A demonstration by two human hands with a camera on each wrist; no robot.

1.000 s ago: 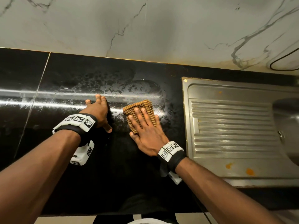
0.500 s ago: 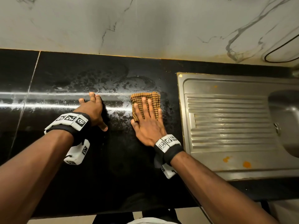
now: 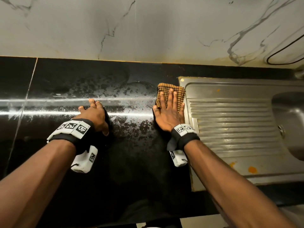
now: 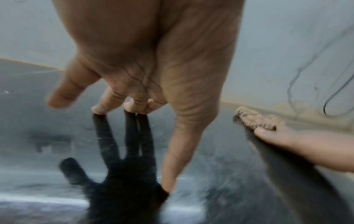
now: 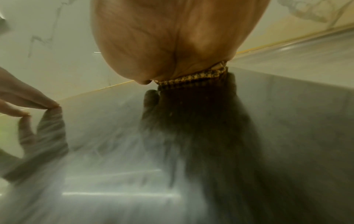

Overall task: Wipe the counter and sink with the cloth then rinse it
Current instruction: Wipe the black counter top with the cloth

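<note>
A brown checked cloth (image 3: 178, 92) lies flat on the black counter (image 3: 134, 162), its right edge at the rim of the steel sink unit (image 3: 230, 116). My right hand (image 3: 169, 109) presses it down with straight, spread fingers. In the right wrist view the cloth (image 5: 193, 78) shows as a thin folded edge under the palm. My left hand (image 3: 93, 112) rests on the counter to the left, fingertips and thumb touching the wet surface, holding nothing. The left wrist view shows the left hand's fingers (image 4: 134, 106) on the glossy counter and the cloth (image 4: 256, 119) to the right.
Wet smears cover the counter (image 3: 102, 96) between the hands and the marble wall (image 3: 148, 30). The sink's ribbed drainboard has orange spots (image 3: 252, 169) near its front edge. The basin (image 3: 289, 112) lies at far right. A black cable (image 3: 279, 58) hangs on the wall.
My right hand has slid the cloth to the right, from the middle of the counter up to the sink's edge. The left hand stays planted on the counter.
</note>
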